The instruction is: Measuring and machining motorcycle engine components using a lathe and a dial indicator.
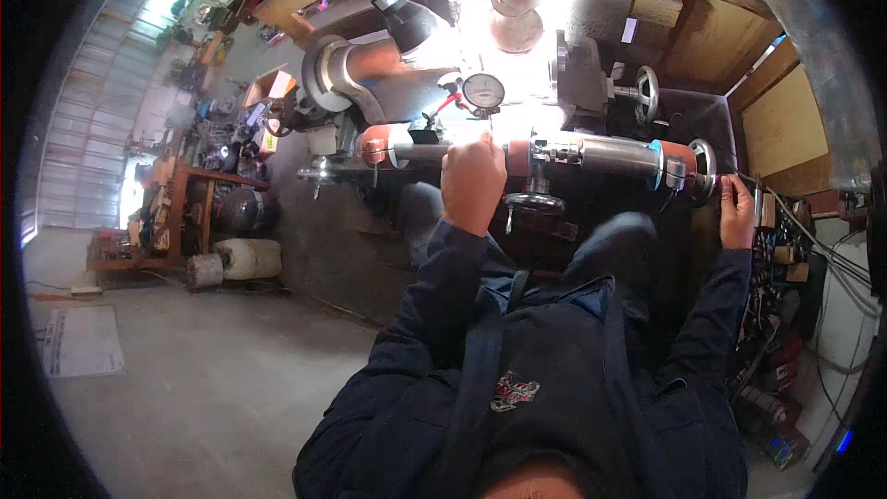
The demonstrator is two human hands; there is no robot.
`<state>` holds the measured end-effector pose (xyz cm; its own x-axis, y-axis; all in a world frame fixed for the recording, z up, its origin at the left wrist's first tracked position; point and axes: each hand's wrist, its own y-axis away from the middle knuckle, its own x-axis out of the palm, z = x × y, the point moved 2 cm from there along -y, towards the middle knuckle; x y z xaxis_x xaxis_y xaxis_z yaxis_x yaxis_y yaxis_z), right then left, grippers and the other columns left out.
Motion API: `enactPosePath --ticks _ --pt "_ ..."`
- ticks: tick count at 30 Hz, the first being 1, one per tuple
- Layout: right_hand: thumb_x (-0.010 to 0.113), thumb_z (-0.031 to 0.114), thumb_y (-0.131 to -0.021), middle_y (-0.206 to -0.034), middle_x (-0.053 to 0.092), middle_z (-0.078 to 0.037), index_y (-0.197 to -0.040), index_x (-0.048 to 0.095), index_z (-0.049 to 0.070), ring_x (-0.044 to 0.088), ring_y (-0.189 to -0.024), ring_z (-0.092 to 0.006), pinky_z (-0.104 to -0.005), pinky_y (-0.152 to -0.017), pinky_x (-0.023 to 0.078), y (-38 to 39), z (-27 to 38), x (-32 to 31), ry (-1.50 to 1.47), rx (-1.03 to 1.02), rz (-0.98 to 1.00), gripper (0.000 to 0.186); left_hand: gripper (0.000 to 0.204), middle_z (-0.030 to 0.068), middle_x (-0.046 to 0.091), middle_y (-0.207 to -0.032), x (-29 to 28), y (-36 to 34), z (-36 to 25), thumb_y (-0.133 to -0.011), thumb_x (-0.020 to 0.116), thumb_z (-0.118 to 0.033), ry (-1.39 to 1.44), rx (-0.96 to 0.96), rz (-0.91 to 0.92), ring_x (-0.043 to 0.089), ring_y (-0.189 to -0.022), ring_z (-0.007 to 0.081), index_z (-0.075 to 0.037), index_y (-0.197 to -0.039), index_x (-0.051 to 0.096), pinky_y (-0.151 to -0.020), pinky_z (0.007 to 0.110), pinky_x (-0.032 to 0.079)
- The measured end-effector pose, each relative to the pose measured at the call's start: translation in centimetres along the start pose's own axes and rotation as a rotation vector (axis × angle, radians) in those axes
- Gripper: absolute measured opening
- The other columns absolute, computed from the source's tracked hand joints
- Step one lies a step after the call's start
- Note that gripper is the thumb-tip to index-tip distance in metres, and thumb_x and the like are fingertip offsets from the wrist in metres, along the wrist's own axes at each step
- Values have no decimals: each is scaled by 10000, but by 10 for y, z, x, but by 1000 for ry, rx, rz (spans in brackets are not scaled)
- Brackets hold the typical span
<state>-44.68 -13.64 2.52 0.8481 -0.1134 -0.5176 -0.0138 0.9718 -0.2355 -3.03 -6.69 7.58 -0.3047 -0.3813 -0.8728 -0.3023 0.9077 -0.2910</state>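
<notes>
My jacket (360,444), across the lower centre of the frame, is dark navy and long-sleeved. Its left sleeve (421,305), left of centre, creases at the elbow and narrows toward the wrist; its right sleeve (716,300), at the lower right, shows the same plain navy cloth. Between them lies my black top (564,360), bearing a small, irregular chest print (515,392) in red and white. Two navy bands (478,360) flank this panel; whether straps or jacket edges, I cannot tell. My trousers (617,245), near the centre, are a lighter, greyish blue, paler over the knee.
</notes>
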Motion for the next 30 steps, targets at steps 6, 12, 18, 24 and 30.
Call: enactPosePath --ticks 6,12,18,24,30 --pt "525 233 -997 -741 517 10 -881 577 -6 432 -714 -78 -243 -661 388 0 -1 -1 5 -14 -9 270 161 216 641 -754 1 -6 12 -888 541 -150 59 133 54 640 -750 400 -12 -859 619 -689 474 502" --pt "529 244 -995 -737 512 2 -887 575 -11 425 -708 -81 -245 -650 381 -2 3 -2 42 -37 -9 281 152 207 617 -744 3 -7 20 -904 572 -159 100 237 62 614 -730 400 -22 -840 590 -650 473 458" --pt "522 239 -999 -735 504 7 -887 571 -17 421 -708 -79 -240 -648 378 -1 5 -2 33 -27 -3 283 139 198 611 -741 3 -9 22 -891 595 -151 137 252 45 611 -735 386 -23 -836 599 -658 450 458" --pt "518 232 -1000 -752 508 11 -891 573 -15 419 -720 -80 -239 -656 379 -1 1 -3 27 -30 1 275 128 201 610 -744 1 -11 24 -885 602 -140 156 280 65 609 -738 390 -17 -849 606 -656 453 459" --pt "523 215 -992 -813 571 -14 -937 590 -12 488 -794 -96 -245 -750 407 0 9 -5 -53 -74 90 243 152 201 612 -768 -2 -2 16 -893 592 -137 99 259 -14 605 -735 397 2 -832 591 -653 452 464"
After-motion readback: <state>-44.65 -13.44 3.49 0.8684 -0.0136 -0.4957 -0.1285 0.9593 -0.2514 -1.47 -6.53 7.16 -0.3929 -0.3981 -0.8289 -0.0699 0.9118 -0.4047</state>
